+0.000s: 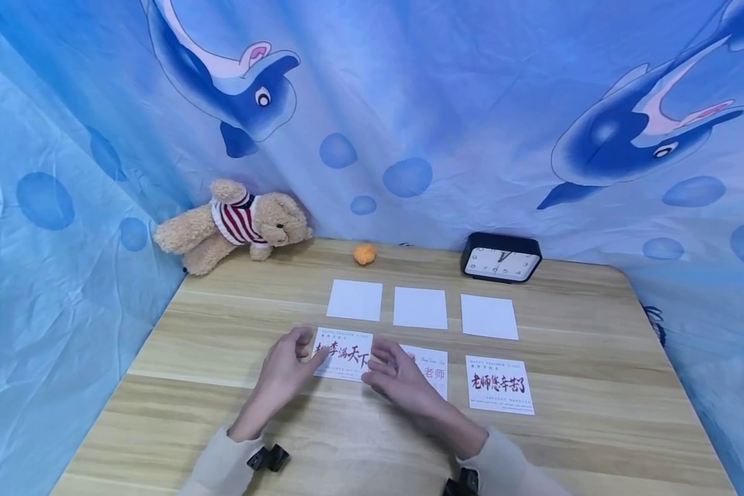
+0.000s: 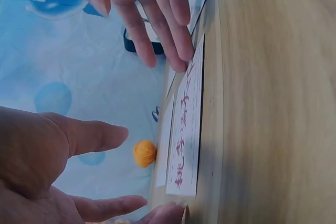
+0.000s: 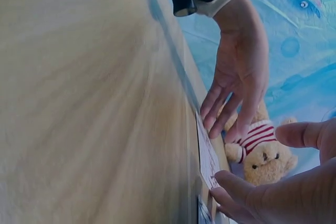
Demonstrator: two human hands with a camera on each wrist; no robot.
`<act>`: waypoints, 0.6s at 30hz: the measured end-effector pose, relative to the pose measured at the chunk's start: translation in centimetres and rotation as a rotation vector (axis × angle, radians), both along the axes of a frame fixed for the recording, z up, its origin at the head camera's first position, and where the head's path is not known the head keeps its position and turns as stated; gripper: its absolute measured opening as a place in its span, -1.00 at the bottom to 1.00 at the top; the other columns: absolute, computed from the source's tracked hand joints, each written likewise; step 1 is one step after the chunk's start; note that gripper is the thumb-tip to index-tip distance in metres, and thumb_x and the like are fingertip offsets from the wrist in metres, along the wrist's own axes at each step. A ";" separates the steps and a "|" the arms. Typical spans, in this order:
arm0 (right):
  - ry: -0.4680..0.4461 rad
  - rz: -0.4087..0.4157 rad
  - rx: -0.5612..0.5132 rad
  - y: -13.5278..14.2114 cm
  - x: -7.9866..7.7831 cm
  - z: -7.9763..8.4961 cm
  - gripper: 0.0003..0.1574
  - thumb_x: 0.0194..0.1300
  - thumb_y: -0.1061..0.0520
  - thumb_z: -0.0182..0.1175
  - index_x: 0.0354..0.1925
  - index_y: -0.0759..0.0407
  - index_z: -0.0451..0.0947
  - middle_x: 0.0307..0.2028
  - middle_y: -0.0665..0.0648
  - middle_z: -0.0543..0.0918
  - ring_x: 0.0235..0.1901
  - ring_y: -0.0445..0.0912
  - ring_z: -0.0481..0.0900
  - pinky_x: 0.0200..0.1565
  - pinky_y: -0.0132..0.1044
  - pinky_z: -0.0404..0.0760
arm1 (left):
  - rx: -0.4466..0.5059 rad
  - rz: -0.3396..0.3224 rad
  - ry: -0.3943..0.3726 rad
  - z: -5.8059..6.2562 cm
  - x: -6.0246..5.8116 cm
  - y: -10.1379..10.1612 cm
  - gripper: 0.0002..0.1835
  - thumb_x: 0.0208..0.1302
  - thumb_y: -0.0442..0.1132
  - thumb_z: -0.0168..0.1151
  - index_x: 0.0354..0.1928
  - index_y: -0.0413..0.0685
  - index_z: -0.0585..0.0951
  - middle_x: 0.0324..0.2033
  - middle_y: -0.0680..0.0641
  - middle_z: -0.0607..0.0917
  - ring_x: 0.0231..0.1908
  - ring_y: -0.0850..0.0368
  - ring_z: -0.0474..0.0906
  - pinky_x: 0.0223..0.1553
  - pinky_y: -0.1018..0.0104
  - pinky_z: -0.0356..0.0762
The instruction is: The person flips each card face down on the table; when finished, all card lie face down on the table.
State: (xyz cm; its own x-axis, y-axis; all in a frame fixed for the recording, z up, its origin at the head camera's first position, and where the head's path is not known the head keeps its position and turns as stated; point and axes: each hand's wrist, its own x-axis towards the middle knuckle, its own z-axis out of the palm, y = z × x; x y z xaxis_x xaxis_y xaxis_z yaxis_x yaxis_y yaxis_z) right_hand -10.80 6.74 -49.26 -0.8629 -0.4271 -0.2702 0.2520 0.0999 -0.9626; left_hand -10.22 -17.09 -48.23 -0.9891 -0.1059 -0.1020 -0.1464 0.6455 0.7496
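A white card with red Chinese lettering point(image 1: 345, 356) lies flat at the left of the front row. My left hand point(image 1: 283, 368) is at its left edge, thumb over the lettering in the head view, fingers loosely bent. At the opposite edge is my right hand point(image 1: 403, 380), fingers relaxed and partly covering the middle lettered card point(image 1: 437, 373). Both wrist views show the fingertips close to the ends of the first card point(image 2: 186, 135); whether they touch it I cannot tell. A third lettered card point(image 1: 501, 386) lies farther right.
Behind the lettered cards lie three blank white cards: left point(image 1: 355, 300), middle point(image 1: 420, 308) and right point(image 1: 488, 317). Along the back of the wooden table point(image 1: 180, 386) are a teddy bear point(image 1: 235, 224), an orange ball point(image 1: 364, 253) and a black clock point(image 1: 502, 258). A dolphin-print curtain point(image 1: 409, 83) hangs behind.
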 end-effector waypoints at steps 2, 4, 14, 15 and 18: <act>-0.002 -0.008 0.001 -0.1 0.2 0.0 -0.04 0.38 0.17 0.31 0.56 0.32 0.09 0.55 0.43 0.25 0.49 0.31 0.36 0.45 -0.01 0.51 | 0.024 0.006 -0.003 -0.1 0.1 0.2 -0.35 0.33 -0.09 0.43 0.33 -0.34 0.51 0.11 -0.31 0.68 0.00 -0.10 0.68 0.10 0.00 0.71; 0.003 -0.016 0.004 -0.2 0.3 0.1 -0.04 0.37 0.17 0.31 0.56 0.33 0.09 0.55 0.44 0.25 0.50 0.32 0.35 0.46 0.02 0.49 | 0.034 0.008 -0.002 -0.2 0.1 0.4 -0.34 0.31 -0.11 0.46 0.32 -0.34 0.51 0.10 -0.31 0.68 -0.02 -0.08 0.68 0.07 0.04 0.72; -0.042 -0.080 -0.018 -0.5 0.4 0.1 -0.08 0.37 0.17 0.30 0.54 0.33 0.14 0.53 0.41 0.30 0.46 0.29 0.42 0.40 -0.06 0.58 | 0.027 0.023 0.010 -0.3 0.2 0.5 -0.36 0.26 -0.16 0.49 0.29 -0.34 0.53 0.05 -0.31 0.71 -0.03 -0.10 0.69 0.06 0.02 0.73; -0.058 -0.091 -0.027 -0.6 0.4 0.1 -0.08 0.36 0.17 0.30 0.54 0.32 0.15 0.53 0.40 0.31 0.45 0.28 0.43 0.37 -0.09 0.60 | 0.031 0.022 0.012 -0.3 0.2 0.5 -0.36 0.25 -0.17 0.50 0.28 -0.35 0.53 0.04 -0.31 0.71 -0.03 -0.11 0.69 0.06 0.02 0.73; -0.106 -0.123 -0.065 -0.7 0.3 0.0 -0.09 0.35 0.18 0.29 0.53 0.33 0.16 0.52 0.39 0.32 0.40 0.24 0.49 0.30 -0.13 0.67 | 0.032 0.018 0.023 -0.3 0.3 0.6 -0.36 0.24 -0.20 0.51 0.28 -0.38 0.53 0.01 -0.32 0.71 -0.03 -0.12 0.68 0.06 0.01 0.72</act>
